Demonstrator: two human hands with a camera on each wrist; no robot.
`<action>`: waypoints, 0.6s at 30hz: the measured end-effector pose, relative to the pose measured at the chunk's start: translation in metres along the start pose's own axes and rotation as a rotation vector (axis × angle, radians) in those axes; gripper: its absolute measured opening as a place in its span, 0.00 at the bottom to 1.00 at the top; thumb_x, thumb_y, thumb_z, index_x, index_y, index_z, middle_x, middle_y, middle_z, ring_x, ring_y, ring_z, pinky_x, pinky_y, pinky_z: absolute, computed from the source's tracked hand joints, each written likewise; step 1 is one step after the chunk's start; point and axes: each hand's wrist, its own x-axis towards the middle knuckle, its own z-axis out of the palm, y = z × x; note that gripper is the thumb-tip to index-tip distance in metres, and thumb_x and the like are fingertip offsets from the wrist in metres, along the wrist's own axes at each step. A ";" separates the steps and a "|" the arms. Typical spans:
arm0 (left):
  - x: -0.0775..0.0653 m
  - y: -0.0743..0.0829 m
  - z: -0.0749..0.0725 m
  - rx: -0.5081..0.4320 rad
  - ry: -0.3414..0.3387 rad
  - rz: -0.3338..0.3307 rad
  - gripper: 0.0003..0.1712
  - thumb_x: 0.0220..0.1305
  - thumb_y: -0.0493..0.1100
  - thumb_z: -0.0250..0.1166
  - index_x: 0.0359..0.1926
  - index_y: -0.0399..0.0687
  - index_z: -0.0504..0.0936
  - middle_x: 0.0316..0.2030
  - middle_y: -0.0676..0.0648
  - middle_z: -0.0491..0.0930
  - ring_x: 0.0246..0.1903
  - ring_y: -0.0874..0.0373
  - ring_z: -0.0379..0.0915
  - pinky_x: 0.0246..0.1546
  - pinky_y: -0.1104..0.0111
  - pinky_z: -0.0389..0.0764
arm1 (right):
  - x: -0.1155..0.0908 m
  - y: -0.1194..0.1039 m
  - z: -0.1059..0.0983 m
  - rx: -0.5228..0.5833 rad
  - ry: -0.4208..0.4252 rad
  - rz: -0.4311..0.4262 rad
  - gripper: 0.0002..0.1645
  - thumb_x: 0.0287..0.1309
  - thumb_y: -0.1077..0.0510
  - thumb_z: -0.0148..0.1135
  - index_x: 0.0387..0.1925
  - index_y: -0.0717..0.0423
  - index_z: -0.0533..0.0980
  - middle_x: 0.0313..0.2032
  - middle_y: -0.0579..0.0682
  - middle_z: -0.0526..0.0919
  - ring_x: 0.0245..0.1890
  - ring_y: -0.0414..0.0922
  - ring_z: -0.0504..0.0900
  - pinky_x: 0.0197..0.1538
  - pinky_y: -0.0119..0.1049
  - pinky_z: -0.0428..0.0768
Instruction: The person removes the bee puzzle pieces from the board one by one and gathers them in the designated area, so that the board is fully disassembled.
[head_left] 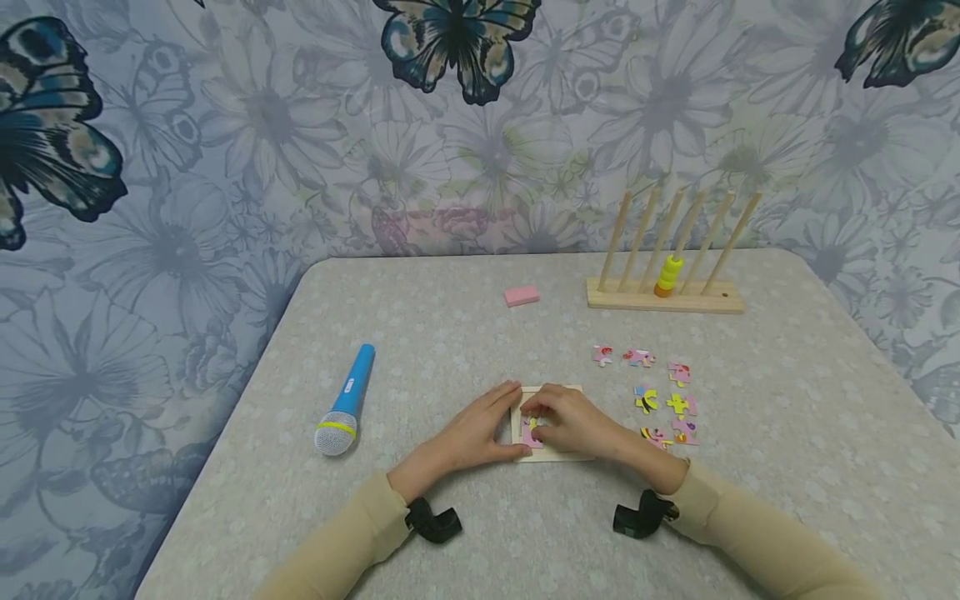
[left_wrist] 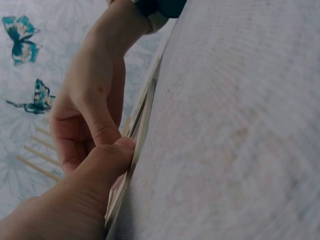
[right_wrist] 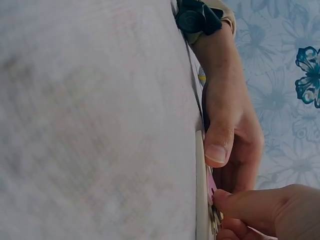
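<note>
A small wooden puzzle tray (head_left: 561,456) lies flat near the table's middle, with pink and yellow puzzle pieces (head_left: 527,433) inside it. My left hand (head_left: 471,435) rests at the tray's left side, fingers extended toward the upper corner and thumb along the lower one. Over the tray, my right hand (head_left: 576,423) has its fingers bent and pinches a puzzle piece between thumb and fingertips; the fingers hide most of it. In the right wrist view, a pink piece (right_wrist: 210,185) shows just beside the right thumb, above the tray's pale edge (right_wrist: 200,200).
Several loose puzzle pieces (head_left: 678,405) are spread to the right of the tray. A blue toy microphone (head_left: 352,392) lies at the left. Farther back are a pink block (head_left: 521,296) and a wooden peg stand (head_left: 607,297) with yellow and orange beads (head_left: 667,275) on one peg.
</note>
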 end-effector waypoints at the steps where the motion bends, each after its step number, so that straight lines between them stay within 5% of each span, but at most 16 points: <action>1: 0.000 0.000 0.000 -0.001 0.000 -0.001 0.52 0.56 0.63 0.65 0.69 0.34 0.58 0.69 0.40 0.56 0.69 0.50 0.48 0.66 0.60 0.56 | 0.000 0.001 0.000 0.006 0.002 -0.002 0.17 0.50 0.64 0.68 0.45 0.60 0.79 0.38 0.46 0.78 0.39 0.40 0.76 0.43 0.33 0.77; 18: 0.000 -0.001 0.001 -0.018 0.011 0.013 0.51 0.56 0.63 0.65 0.68 0.33 0.59 0.68 0.39 0.57 0.68 0.49 0.50 0.66 0.60 0.56 | 0.000 0.003 0.001 0.020 0.015 -0.028 0.17 0.51 0.61 0.70 0.44 0.58 0.80 0.41 0.46 0.81 0.42 0.40 0.78 0.46 0.37 0.77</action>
